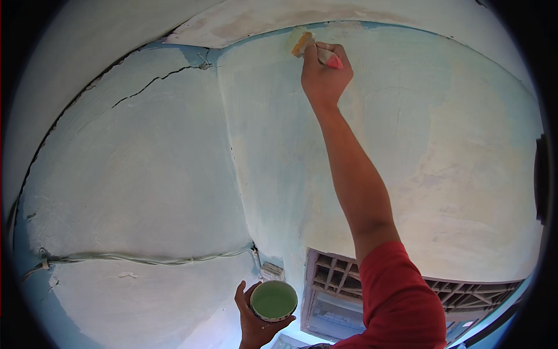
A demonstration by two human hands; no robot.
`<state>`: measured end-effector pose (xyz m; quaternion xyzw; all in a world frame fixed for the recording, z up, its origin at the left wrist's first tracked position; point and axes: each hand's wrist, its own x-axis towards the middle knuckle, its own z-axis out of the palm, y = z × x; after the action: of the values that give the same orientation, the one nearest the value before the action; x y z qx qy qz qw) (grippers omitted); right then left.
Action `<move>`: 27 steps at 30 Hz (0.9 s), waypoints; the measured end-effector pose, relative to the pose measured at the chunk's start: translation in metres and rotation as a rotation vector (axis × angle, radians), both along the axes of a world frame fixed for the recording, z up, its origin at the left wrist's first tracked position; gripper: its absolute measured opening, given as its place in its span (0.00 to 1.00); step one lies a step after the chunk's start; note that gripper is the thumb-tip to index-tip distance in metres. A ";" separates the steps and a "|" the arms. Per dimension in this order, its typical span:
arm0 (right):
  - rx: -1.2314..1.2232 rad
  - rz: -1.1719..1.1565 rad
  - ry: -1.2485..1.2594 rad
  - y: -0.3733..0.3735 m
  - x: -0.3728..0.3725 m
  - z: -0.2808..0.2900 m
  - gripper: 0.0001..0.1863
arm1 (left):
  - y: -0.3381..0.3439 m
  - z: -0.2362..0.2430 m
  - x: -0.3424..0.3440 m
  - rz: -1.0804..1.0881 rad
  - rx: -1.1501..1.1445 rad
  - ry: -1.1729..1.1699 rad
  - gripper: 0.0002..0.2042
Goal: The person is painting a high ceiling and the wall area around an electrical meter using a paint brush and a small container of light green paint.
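Observation:
High up near the ceiling line, my right hand grips a paintbrush with a red-tipped handle. Its yellowish bristles press on the pale wall, just below the blue strip under the ceiling. My left hand is low down, wrapped round a small round bowl from its left side and underneath. Pale green liquid, or a green inside, fills the view into the bowl; I cannot tell which. The red sleeve of my right arm crosses the lower right.
A corner splits the two walls. A dark crack runs over the left wall, with a cable bundle lower down ending by a switch box. Behind my right arm is a window with a lattice. The ceiling curves above.

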<state>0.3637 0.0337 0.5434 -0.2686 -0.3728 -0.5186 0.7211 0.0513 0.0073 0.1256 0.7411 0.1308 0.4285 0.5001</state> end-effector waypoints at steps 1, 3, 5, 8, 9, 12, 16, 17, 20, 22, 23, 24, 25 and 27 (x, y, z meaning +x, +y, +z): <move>0.030 -0.080 -0.019 -0.004 0.005 0.003 0.09 | 0.002 0.000 0.000 0.013 0.024 0.020 0.72; 0.095 -0.083 -0.009 -0.031 0.023 0.007 0.10 | 0.005 -0.001 -0.001 0.025 0.053 0.040 0.73; 0.176 -0.134 0.036 -0.064 0.038 0.008 0.10 | 0.007 -0.001 -0.002 0.020 0.029 0.033 0.73; 0.248 -0.074 0.079 -0.101 0.042 -0.001 0.10 | 0.010 0.000 -0.007 0.027 0.051 0.058 0.72; 0.311 0.009 0.022 -0.108 0.038 -0.002 0.10 | 0.011 0.001 -0.007 0.024 0.051 0.045 0.72; 0.263 0.022 -0.004 -0.096 0.022 0.000 0.10 | 0.013 0.003 -0.004 0.005 0.051 0.029 0.72; 0.012 -0.174 -0.019 -0.046 0.018 0.005 0.10 | 0.008 0.002 0.003 -0.025 0.041 0.023 0.72; 0.031 -0.170 0.003 -0.046 0.025 0.006 0.10 | 0.008 0.002 0.003 -0.019 0.043 0.045 0.72; 0.049 -0.183 0.085 -0.074 0.043 0.004 0.10 | 0.004 0.000 -0.002 -0.016 -0.017 0.049 0.73; 0.150 -0.308 0.069 -0.111 0.049 -0.001 0.09 | 0.003 -0.002 -0.009 -0.008 -0.021 0.040 0.73; 0.177 -0.301 0.059 -0.132 0.049 -0.002 0.10 | 0.004 -0.003 -0.012 -0.003 -0.022 0.052 0.73; 0.225 -0.142 0.059 -0.147 0.048 -0.004 0.11 | 0.005 -0.004 -0.015 -0.003 -0.025 0.056 0.73; 0.233 -0.086 0.096 -0.156 0.045 -0.005 0.11 | 0.007 -0.005 -0.017 0.013 -0.033 0.072 0.73; 0.237 -0.029 0.149 -0.158 0.039 -0.006 0.12 | 0.009 -0.007 -0.017 0.018 -0.046 0.084 0.73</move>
<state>0.4025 -0.1243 0.5378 -0.2246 -0.2503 -0.5478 0.7661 0.0346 0.0166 0.1186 0.7456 0.1683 0.3984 0.5070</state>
